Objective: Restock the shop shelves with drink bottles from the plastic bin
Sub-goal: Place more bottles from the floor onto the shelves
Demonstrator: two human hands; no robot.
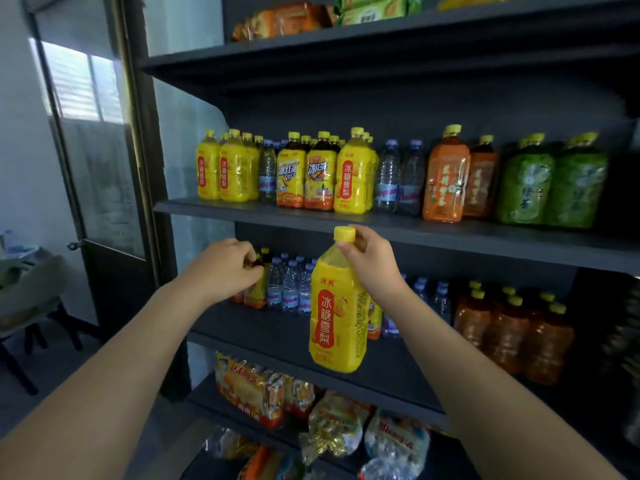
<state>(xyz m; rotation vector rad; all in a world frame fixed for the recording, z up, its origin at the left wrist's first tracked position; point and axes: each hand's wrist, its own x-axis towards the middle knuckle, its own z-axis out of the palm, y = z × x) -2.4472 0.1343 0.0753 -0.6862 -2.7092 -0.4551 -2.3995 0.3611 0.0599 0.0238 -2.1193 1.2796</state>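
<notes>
My right hand grips the neck of a large yellow drink bottle with a yellow cap and red label, holding it upright in the air in front of the lower drinks shelf. My left hand reaches into the left end of that shelf, its fingers curled round the top of a small dark tea bottle. Matching yellow bottles stand on the upper drinks shelf. The plastic bin is out of view.
Water bottles, orange bottles and green bottles fill both drinks shelves. Brown bottles stand at the lower right. Snack packs lie on the shelf below. A door and chair are at left.
</notes>
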